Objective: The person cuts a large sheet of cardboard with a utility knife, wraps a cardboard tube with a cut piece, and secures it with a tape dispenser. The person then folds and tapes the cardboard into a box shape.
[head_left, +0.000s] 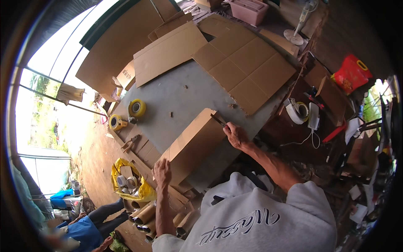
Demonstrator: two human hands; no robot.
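A long, folded brown cardboard box [197, 140] stands slantwise at the near edge of the grey table [166, 98]. At its near left end, my left hand [162, 172] has its fingers bent against the cardboard. My right hand [236, 135] is closed round a thin, dark-bladed knife [218, 120]. The blade lies against the far right end of the box, by its top edge. My right palm and most of the knife's handle are hidden.
Flat cardboard sheets [247, 63] cover the table's far side. Left are a yellow tape roll [143, 108], another tape roll [117, 122], pliers [130, 143] and a yellow bag [147, 192]. A white-cased device [313, 116] sits right. A person in blue [86, 231] is lower left.
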